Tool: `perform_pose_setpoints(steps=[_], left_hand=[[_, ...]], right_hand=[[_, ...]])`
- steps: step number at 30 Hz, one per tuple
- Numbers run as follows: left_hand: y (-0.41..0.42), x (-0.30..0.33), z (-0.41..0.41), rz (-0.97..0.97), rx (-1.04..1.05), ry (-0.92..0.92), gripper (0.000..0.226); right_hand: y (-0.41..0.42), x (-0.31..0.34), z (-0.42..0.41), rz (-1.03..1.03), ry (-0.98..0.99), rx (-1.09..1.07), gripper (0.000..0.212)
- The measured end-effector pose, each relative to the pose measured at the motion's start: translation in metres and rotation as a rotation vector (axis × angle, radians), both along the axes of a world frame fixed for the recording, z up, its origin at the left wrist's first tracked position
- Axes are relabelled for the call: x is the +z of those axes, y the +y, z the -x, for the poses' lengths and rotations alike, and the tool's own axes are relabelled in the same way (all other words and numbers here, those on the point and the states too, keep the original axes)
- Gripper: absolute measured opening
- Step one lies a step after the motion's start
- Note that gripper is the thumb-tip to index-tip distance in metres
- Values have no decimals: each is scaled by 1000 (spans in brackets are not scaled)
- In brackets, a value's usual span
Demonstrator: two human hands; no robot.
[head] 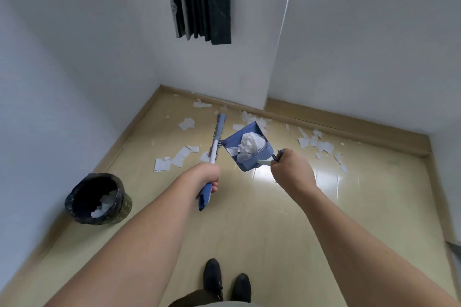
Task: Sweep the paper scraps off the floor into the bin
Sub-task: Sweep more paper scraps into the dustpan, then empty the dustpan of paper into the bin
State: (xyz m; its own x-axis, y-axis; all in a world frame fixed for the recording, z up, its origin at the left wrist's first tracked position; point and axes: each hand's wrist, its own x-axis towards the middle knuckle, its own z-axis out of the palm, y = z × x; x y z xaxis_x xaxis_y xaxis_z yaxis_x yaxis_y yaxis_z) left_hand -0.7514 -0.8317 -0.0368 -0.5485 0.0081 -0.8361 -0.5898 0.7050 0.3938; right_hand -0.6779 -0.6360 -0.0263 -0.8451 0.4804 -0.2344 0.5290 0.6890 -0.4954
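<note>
My left hand (208, 177) grips the handle of a blue and white broom (216, 139), whose brush head points away toward the far wall. My right hand (291, 172) grips the handle of a blue dustpan (245, 157), held above the floor and loaded with crumpled white paper (250, 143). White paper scraps (316, 143) lie scattered on the beige floor along the baseboard and left of the broom (172, 161). A round bin with a black liner (98, 198) stands at the left wall, with some paper inside.
White walls close in the corner ahead and on the left. A dark folded curtain (199, 0) hangs on the far wall. A wooden baseboard (349, 129) runs along the floor edge. My two dark shoes (225, 281) stand at the bottom of the view.
</note>
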Motion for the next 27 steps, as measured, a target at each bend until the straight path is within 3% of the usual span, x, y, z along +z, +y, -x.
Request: perform_pose_setpoints(steps=[7, 16, 22, 27], left_hand=[[-79, -11, -10, 61, 64, -41, 13], [-208, -11, 3, 0, 80, -75, 13], [-329, -13, -5, -14, 96, -195, 24], [-379, -11, -2, -9, 103, -248, 24]], right_hand=[[-63, 3, 6, -66, -11, 153, 13], [-186, 6, 16, -157, -3, 232, 32], [-275, 12, 29, -283, -7, 260, 20], [-312, 24, 31, -295, 16, 229, 19]])
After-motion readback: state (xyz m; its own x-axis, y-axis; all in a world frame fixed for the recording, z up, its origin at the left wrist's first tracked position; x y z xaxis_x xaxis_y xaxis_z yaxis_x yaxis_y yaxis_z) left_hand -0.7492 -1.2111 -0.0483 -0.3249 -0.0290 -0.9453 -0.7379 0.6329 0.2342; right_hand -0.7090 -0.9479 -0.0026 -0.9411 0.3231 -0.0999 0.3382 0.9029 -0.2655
